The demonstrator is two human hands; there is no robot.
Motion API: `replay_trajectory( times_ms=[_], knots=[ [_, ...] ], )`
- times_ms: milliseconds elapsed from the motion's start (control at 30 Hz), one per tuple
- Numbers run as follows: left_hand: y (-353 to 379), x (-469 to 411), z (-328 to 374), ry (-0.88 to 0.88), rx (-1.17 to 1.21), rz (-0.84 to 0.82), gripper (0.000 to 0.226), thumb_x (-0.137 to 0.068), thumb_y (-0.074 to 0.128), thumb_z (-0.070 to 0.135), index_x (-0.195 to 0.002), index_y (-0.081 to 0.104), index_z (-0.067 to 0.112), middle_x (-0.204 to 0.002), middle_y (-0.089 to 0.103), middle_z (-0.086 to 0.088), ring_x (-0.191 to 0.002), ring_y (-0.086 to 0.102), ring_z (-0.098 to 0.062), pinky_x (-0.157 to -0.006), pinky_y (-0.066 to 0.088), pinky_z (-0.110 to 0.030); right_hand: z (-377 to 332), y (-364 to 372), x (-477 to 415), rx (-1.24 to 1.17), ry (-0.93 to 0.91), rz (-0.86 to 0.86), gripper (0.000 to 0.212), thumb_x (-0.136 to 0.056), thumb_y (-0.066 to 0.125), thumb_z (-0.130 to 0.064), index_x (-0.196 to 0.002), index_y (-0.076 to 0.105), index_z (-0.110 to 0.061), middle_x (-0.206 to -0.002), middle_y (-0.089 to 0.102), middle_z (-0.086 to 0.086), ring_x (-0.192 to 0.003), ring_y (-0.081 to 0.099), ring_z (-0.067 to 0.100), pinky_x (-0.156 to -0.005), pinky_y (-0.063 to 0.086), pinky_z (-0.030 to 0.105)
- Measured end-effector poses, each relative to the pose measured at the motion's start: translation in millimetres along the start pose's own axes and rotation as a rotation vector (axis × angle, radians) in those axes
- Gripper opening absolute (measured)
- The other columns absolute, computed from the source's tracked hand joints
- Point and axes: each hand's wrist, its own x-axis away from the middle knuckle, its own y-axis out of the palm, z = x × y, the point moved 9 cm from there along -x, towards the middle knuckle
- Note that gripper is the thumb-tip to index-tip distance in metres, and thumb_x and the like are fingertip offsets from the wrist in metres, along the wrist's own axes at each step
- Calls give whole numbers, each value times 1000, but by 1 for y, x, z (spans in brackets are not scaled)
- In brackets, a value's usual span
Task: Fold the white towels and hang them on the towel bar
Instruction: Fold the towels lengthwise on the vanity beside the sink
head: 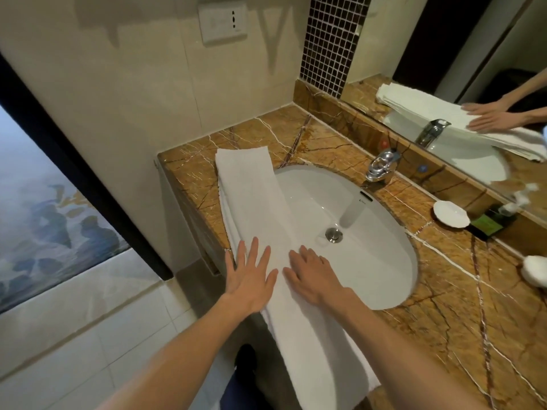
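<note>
A white towel (251, 190), folded into a long narrow strip, lies along the front edge of the brown marble counter (461, 291) and partly over the left rim of the white sink (384, 261). My left hand (251, 276) lies flat on the strip with fingers spread. Just to its right, my right hand (310, 276) presses flat on the same towel. Neither hand grips the cloth. No towel bar is in view.
A chrome faucet (381, 164) stands behind the sink. At the right sit a white dish (451, 213), a dark green box (491, 224) and a white object (534, 269) at the frame edge. The mirror (473, 84) reflects the hands and towel. Tiled floor (74, 335) lies at left.
</note>
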Motion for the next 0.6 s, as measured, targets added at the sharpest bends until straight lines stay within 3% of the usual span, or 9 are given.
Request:
replay_trajectory(
  times_ms=[67, 133, 233, 300, 400, 500, 600],
  knots=[
    [-8, -23, -8, 2, 0, 15, 66, -92, -1, 59, -148, -20, 29, -155, -28, -6, -141, -27, -32, -111, -16, -56, -1, -1, -23, -8, 6, 1, 41, -100, 29, -43, -124, 41, -11, -122, 47, 13, -115, 45, 31, -93, 36, 40],
    [-18, -48, -15, -3, 11, 33, 65, -93, 1, 57, -147, -21, 27, -156, -27, -6, -142, -27, -30, -111, -16, -54, -1, -1, -47, -13, 7, -1, 47, -100, 28, -44, -134, 37, -12, -134, 42, 14, -124, 40, 29, -99, 34, 41],
    [-30, -86, -29, -21, 11, 33, 64, -96, 3, 55, -147, -21, 25, -156, -27, -6, -142, -28, -29, -113, -16, -55, 0, -3, -85, -61, 32, -13, 56, -101, 24, -47, -149, 21, -19, -159, 15, 9, -146, 14, 28, -115, 17, 46],
    [-37, -108, -41, -29, 8, 27, 64, -97, 4, 54, -147, -21, 25, -156, -27, -6, -141, -28, -29, -112, -17, -55, -1, -8, -110, -95, 46, -7, 58, -101, 21, -49, -152, 15, -22, -162, 3, 8, -149, 1, 29, -118, 7, 46],
    [-39, -127, -54, -12, 19, 11, 62, -98, 6, 52, -146, -23, 25, -156, -26, -9, -141, -28, -30, -111, -18, -53, -7, -15, -144, -117, 34, -31, 58, -101, 17, -48, -153, 11, -23, -162, -1, 10, -148, -3, 31, -118, 6, 47],
    [-31, -124, -55, 19, 0, 15, 61, -98, 6, 51, -141, -29, 26, -155, -28, -10, -138, -33, -30, -114, -14, -54, -14, -26, -170, -124, 45, -9, 50, -102, 22, -41, -144, 30, -16, -154, 22, 16, -142, 20, 34, -114, 23, 46],
    [-29, -126, -57, 31, 43, 10, 62, -97, 8, 51, -146, -22, 27, -157, -23, -8, -141, -30, -28, -114, -14, -51, -16, -51, -196, -189, 104, 138, 33, -100, 29, -36, -119, 45, -14, -122, 46, 9, -114, 46, 27, -95, 41, 41]
  ],
)
